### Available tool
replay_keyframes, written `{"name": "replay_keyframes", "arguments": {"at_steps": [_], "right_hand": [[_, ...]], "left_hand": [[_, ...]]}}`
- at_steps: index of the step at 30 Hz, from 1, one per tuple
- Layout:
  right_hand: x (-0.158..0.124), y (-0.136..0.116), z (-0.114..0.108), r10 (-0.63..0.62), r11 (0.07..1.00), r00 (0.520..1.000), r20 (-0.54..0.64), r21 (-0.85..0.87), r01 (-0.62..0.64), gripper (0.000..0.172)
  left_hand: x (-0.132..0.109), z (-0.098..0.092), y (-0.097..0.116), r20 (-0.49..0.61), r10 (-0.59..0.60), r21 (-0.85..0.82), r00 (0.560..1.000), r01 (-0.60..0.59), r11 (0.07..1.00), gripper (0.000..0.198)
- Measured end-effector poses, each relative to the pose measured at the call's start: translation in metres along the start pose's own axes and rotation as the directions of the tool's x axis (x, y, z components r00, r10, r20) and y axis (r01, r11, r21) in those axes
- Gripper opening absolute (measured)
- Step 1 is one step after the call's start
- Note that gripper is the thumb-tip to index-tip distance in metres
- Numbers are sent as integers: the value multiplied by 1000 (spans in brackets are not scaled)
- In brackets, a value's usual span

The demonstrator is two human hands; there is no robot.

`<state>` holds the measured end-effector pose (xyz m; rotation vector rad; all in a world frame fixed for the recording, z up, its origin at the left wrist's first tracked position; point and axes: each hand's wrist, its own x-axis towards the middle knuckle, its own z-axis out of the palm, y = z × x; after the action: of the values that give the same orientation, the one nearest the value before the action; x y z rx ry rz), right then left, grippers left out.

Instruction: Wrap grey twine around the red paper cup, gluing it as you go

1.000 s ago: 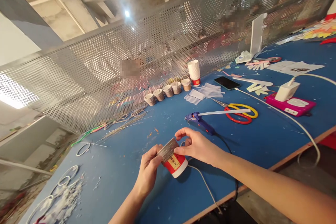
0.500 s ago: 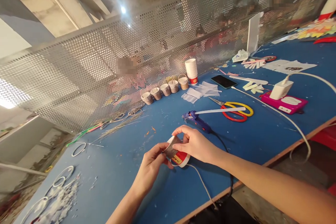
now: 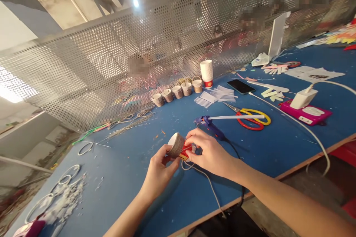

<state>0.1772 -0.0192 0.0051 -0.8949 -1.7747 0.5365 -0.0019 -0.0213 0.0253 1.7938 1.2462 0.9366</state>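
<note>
A red and white paper cup point(image 3: 179, 146) lies on its side between both my hands, just above the blue table point(image 3: 144, 177). A grey-brown woven strip is wrapped round its bottom end. My left hand point(image 3: 159, 168) pinches the wrapped end from below. My right hand point(image 3: 207, 152) grips the red rim end with thumb and fingers. A pale cord point(image 3: 207, 185) trails from the cup toward the table's near edge.
A blue glue gun point(image 3: 210, 125) with a white stick lies just behind my right hand. Red and yellow scissors point(image 3: 251, 118), a phone point(image 3: 240, 86), a pink power strip point(image 3: 306, 111), a cup stack point(image 3: 206, 73) and a row of wrapped cups point(image 3: 178, 92) stand farther back by the perforated metal screen point(image 3: 139, 55). Wire rings point(image 3: 69, 172) lie at left.
The cup was tipped from rim-down on the table to lying sideways and lifted slightly. The strip, held loose a second ago, now sits wrapped round the cup's bottom end.
</note>
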Motion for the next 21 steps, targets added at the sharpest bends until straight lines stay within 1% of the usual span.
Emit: {"name": "replay_keyframes", "arguments": {"at_steps": [2, 4, 6, 9, 13, 21], "right_hand": [[-2, 3, 3, -83, 992, 997, -4, -95, 83, 12], [-4, 4, 4, -116, 979, 993, -2, -170, 114, 10], [-4, 2, 5, -130, 969, 992, -3, -214, 126, 13], [-4, -2, 4, -145, 967, 989, -5, -214, 141, 15], [-5, -8, 5, -163, 973, 987, -15, -169, 158, 15], [-5, -3, 9, -160, 977, 984, -84, -153, 146, 10]], "left_hand": [[0, 1, -1, -18, 9, 25, 1000, -9, 1000, 8], [-1, 2, 0, -30, 9, 42, 1000, -8, 999, 8], [-1, 3, 1, -36, 13, 56, 999, -11, 998, 8], [-1, 3, 0, -36, 37, 73, 999, -34, 997, 6], [-2, 3, 0, -41, 42, 97, 998, -38, 995, 6], [-3, 3, 5, -45, 30, 111, 999, -25, 993, 7]]}}
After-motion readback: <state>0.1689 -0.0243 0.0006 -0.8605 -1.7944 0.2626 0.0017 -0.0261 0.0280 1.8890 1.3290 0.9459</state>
